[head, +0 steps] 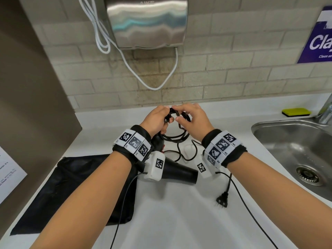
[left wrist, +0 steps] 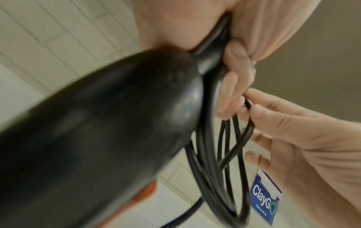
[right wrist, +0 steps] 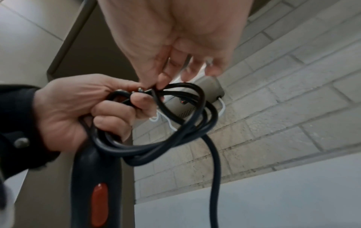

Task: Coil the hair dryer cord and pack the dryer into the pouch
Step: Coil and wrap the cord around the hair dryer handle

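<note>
The black hair dryer [head: 177,172] hangs handle-up over the white counter [head: 179,221], its barrel low behind my wrists; its handle [right wrist: 95,177] carries a red switch [right wrist: 99,203]. My left hand [head: 158,119] grips the cord loops [right wrist: 175,123] gathered at the top of the handle. My right hand [head: 190,116] pinches a strand of the cord [left wrist: 248,106] between thumb and forefinger right beside the left fingers. The loose rest of the cord trails down to the plug [head: 222,199] lying on the counter. A flat black pouch [head: 75,191] lies at the left.
A steel sink [head: 296,146] is at the right, with a yellow sponge [head: 296,112] behind it. A metal hand dryer [head: 147,22] with a white cable [head: 154,87] hangs on the tiled wall. A brown panel [head: 27,87] bounds the left, and a blue sign [head: 319,36] hangs far right.
</note>
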A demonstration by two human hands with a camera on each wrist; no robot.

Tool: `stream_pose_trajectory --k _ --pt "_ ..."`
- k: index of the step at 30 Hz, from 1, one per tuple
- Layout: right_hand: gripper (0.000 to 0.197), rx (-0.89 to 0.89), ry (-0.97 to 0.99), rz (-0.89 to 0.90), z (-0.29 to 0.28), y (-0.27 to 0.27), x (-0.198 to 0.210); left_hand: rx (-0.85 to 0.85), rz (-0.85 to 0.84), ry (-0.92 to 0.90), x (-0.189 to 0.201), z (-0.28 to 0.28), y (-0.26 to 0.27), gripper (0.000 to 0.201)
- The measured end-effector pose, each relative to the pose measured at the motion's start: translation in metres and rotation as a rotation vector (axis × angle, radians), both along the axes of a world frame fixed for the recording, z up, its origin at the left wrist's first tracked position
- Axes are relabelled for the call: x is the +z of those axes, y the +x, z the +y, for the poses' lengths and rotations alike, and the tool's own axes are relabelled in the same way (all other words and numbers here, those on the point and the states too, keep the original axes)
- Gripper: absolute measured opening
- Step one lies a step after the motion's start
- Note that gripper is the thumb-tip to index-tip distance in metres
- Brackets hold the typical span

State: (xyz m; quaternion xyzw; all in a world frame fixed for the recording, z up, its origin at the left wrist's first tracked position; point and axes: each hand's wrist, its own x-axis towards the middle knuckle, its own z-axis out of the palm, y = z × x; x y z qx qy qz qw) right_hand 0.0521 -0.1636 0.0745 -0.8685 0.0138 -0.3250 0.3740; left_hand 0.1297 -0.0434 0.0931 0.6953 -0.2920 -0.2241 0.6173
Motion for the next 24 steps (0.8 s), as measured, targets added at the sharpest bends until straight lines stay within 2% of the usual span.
stream_pose_trajectory --k 1,4,8,9,12,15,20,24 --pt "0.029 0.009 -0.001 0.003 0.0 -0.001 -0.001 -0.009 0.01 -0.006 0.0 0.001 0.0 0.025" --pt "0.02 0.154 0.166 0.095 0.0 -0.003 0.001 -0.043 0.019 0.001 0.001 0.002 0.001 0.023" --pt "0.033 0.22 0.2 0.159 -0.007 0.001 0.008 -0.11 0.035 0.01 0.002 0.005 0.003 0.014" --pt "0.034 0.225 0.199 0.16 -0.007 0.001 0.01 -0.123 0.039 -0.001 0.001 0.006 0.004 0.011" --pt "0.035 0.232 0.261 0.111 -0.007 0.001 0.01 -0.184 0.028 -0.064 -0.005 0.009 0.01 0.028" --pt "0.034 0.229 0.312 0.082 -0.009 0.0 0.006 -0.251 -0.055 -0.066 -0.008 0.014 0.013 0.033" --pt "0.029 0.212 0.273 0.109 -0.013 -0.001 0.009 -0.227 -0.211 -0.041 -0.007 0.014 0.012 0.026" --pt "0.03 0.186 0.282 0.108 -0.012 0.0 0.007 -0.226 -0.225 -0.037 -0.01 0.013 0.012 0.033"
